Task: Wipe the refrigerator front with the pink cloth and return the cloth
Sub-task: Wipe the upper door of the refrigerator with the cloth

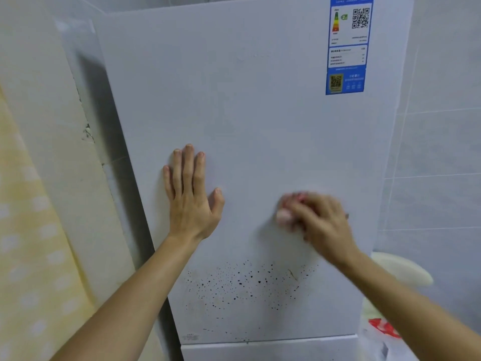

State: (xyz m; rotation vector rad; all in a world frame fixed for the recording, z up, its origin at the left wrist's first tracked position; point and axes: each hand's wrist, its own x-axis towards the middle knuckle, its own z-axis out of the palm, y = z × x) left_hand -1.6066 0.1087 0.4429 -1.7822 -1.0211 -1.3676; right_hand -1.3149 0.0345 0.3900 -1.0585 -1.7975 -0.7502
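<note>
The white refrigerator front (255, 121) fills the middle of the view. My left hand (191, 196) lies flat against the door with straight fingers, left of centre. My right hand (318, 220) grips the bunched pink cloth (286, 211) and presses it on the door to the right; both are motion-blurred and the hand covers most of the cloth. Many small dark specks (247, 285) dot the lower door below both hands.
A blue energy label (347, 45) sticks to the door's upper right. Grey wall tiles (440, 152) stand at the right, a yellow patterned curtain (28, 243) at the left. A cream object (406, 269) and a red-printed plastic bag (385, 332) sit lower right. A lower door edge (268, 346) shows below.
</note>
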